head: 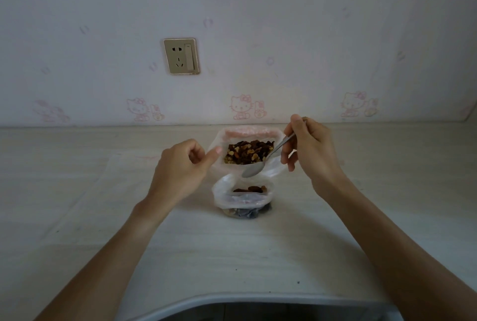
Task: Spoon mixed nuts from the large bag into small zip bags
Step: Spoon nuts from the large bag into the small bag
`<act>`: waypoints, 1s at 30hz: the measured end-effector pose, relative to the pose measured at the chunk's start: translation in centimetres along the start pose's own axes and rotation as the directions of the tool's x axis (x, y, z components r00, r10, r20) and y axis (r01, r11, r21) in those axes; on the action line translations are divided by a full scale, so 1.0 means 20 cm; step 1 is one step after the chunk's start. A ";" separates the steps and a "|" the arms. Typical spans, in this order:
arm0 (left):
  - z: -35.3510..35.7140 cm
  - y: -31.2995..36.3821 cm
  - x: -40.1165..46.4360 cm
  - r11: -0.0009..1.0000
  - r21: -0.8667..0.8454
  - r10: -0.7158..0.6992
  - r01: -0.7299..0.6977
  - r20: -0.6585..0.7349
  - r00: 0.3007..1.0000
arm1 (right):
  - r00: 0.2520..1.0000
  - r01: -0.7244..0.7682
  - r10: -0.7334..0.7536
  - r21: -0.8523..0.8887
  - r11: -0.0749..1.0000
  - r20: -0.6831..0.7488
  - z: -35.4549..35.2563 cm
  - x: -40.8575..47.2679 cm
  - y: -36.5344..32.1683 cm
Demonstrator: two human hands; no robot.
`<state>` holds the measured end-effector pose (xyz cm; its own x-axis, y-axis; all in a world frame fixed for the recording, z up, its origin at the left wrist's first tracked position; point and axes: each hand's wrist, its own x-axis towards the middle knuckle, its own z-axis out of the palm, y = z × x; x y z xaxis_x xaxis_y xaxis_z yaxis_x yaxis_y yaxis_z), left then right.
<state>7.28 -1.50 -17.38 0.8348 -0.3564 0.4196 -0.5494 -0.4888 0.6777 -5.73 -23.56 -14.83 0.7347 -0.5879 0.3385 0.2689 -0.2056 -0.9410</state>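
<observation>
Two bags stand open on the surface point(335, 230), and the risk lies between them. At 9 o'clock of the large bag point(224, 163) the left hand point(180, 168) pinches its near-left rim between thumb and curled fingers. If this pinch slips, I think the soft mouth may fold shut or the bag may tip, and the mixed nuts point(249, 153) may spill.

The large bag is clear plastic with a pink strip at its 12 o'clock edge, filled with dark and pale pieces. At its 6 o'clock, touching it, stands the small zip bag point(219, 196), with only few nuts inside.

The spoon point(254, 169) hangs over the gap, its bowl seemingly empty. At 3 o'clock the right hand point(312, 150) grips its handle with curled fingers. A full spoon, tilted early, may drop nuts beside the narrow mouth.
</observation>
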 end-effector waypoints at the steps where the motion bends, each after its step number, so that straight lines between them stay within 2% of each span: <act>1: 0.01 -0.02 0.01 0.999 0.025 -0.036 0.037 -0.028 0.999 | 0.999 -0.053 0.053 0.030 0.998 -0.008 0.00 0.00 0.01; 4: 0.05 -0.05 0.03 0.988 0.016 -0.152 0.152 0.045 0.987 | 0.987 -0.155 0.158 0.098 0.983 -0.022 0.01 0.02 0.04; 6: 0.08 -0.05 0.04 0.986 0.001 -0.165 0.166 0.096 0.982 | 0.981 -0.188 0.192 0.105 0.977 -0.029 0.01 0.02 0.05; 10: 0.12 -0.02 0.04 0.990 -0.098 -0.092 0.102 0.100 0.991 | 0.968 -0.250 0.249 0.050 0.967 0.024 0.02 0.01 0.07; 16: 0.15 -0.01 0.00 0.989 -0.143 0.038 -0.030 0.054 0.998 | 0.936 -0.310 0.311 -0.035 0.950 0.164 0.05 -0.01 0.08; 19: 0.15 -0.02 -0.01 0.982 -0.182 0.057 -0.049 0.038 0.998 | 0.942 -0.300 0.300 -0.022 0.954 0.153 0.06 -0.02 0.09; 24: 0.15 -0.01 -0.01 0.973 -0.224 0.050 -0.046 0.014 0.999 | 0.961 -0.271 0.270 0.015 0.962 0.058 0.07 -0.03 0.09; 30: 0.16 -0.01 -0.01 0.967 -0.256 0.022 -0.009 0.049 0.999 | 0.980 -0.195 0.197 -0.057 0.979 0.033 0.12 -0.04 0.13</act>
<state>7.14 -3.81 -19.55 0.8196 -0.4059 0.4044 -0.5291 -0.2652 0.8061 -4.23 -21.74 -17.55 0.7936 -0.5907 0.1462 0.0846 -0.1309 -0.9878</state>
